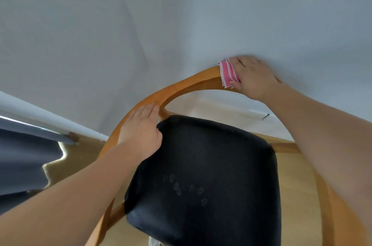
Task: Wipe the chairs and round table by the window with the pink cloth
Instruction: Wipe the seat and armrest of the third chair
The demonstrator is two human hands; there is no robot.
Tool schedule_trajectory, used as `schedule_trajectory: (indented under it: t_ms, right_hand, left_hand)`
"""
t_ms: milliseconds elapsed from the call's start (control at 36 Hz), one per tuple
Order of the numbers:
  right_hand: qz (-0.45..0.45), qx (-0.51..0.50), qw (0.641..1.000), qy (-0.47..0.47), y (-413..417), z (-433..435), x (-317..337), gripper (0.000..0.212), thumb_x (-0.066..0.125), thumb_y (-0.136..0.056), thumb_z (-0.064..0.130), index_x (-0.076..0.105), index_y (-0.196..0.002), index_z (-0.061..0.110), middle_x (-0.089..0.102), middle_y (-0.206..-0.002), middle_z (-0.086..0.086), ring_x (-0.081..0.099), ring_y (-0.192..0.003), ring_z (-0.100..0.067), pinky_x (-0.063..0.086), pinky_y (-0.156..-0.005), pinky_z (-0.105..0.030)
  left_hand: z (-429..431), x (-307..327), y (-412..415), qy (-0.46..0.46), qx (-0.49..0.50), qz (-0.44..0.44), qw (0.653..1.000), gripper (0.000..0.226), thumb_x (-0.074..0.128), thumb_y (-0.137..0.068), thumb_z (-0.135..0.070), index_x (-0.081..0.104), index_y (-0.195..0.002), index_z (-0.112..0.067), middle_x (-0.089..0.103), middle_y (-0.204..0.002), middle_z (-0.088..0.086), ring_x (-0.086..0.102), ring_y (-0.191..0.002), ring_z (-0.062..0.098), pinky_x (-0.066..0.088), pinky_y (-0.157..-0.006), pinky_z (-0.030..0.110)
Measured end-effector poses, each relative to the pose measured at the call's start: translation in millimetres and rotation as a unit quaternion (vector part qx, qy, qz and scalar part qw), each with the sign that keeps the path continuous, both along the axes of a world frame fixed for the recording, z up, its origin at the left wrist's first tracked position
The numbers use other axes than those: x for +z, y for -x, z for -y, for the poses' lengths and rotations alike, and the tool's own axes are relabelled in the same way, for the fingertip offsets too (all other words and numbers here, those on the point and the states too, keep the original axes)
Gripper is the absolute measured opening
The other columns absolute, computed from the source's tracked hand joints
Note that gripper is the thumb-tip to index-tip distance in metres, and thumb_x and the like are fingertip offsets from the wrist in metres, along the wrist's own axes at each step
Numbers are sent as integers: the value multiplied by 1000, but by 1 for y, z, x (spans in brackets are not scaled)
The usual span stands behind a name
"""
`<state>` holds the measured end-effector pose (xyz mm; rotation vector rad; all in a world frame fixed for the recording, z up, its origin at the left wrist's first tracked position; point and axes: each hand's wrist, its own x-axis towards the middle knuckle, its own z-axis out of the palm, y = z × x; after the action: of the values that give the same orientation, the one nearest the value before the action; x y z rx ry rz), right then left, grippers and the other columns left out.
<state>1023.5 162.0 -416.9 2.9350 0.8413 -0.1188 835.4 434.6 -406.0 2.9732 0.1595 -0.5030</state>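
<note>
Pink cloth (pixel 227 73) sits folded over the top of the chair's curved wooden rail (pixel 193 82), at the far bend of the back, with the right hand (pixel 254 76) wrapped over it: fingers across the top, thumb pinching the cloth from the near side. The left hand (pixel 141 133) lies flat on the same rail further down its left sweep, fingers straight, steadying the chair and holding nothing.

To wipe this rail well, I judge the cloth should stay wrapped round the wood so that top, front and back faces are cleaned in one pass. It should follow the curve in long strokes toward the braced hand, which then has to shift out of the way for its own patch to be reached. The black seat (pixel 211 165) shows faint ring marks and will likely want a firmer rub.

Room is tight behind: the wall (pixel 181 14) stands just beside the back of the rail, so knuckles may graze it and the chair could knock the white skirting (pixel 221 108). A grey curtain (pixel 20 155) hangs to the left. Open wooden floor (pixel 298 185) lies on the right, the easier side for pulling the chair out. No round table shows here.
</note>
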Motion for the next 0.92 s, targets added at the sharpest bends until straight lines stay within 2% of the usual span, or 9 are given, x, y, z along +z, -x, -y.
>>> schedule_trajectory:
  t_ms: [83, 222, 333, 556, 750, 917]
  right_hand:
    - [12, 12, 1000, 3, -2, 2, -4, 67, 54, -94, 43, 30, -148, 12, 40, -146, -13, 39, -131, -34, 30, -107, -44]
    - [14, 45, 999, 12, -9, 9, -6, 70, 49, -96, 45, 24, -152, 13, 34, -151, -11, 36, -135, -32, 29, -110, -43]
    - [16, 48, 999, 1, -9, 22, -8, 69, 47, -97, 45, 22, -152, 12, 34, -150, -11, 36, -135, -32, 28, -110, -42]
    - [8, -18, 998, -61, 6, 56, -15, 71, 55, -95, 37, 25, -151, 6, 37, -148, -17, 37, -134, -37, 33, -108, -47]
    - [-9, -104, 990, -97, 29, 93, -29, 75, 52, -97, 40, 13, -154, 9, 32, -152, -13, 35, -137, -30, 33, -113, -44]
    - [-38, -161, 979, -123, 48, 119, -38, 73, 54, -96, 37, 18, -151, 5, 40, -142, -20, 44, -126, -36, 41, -103, -46]
  left_hand:
    - [32, -1, -46, 55, -65, 33, 996, 69, 41, -95, -26, 3, -153, -18, 0, -161, -1, 1, -147, 15, 3, -118, 31]
    - [84, -9, -101, 62, -153, 56, 985, 79, 44, -91, -18, -6, -152, -15, -12, -160, 3, -9, -146, 16, 1, -120, 34]
    - [106, -19, -113, 73, -141, 30, 987, 88, 50, -88, -17, -11, -151, -15, -16, -159, 3, -12, -146, 17, 2, -120, 36]
    - [109, -21, -112, 109, -97, 10, 989, 95, 55, -86, -13, -14, -150, -22, -21, -157, -6, -14, -145, 12, 7, -120, 34]
    - [111, -24, -111, 90, -97, 15, 991, 95, 56, -86, -15, -15, -150, -21, -22, -157, -5, -15, -145, 13, 7, -120, 37]
    - [117, -17, -111, 69, -93, 9, 993, 92, 54, -87, -18, -13, -151, -17, -19, -158, -3, -12, -146, 15, 9, -120, 36]
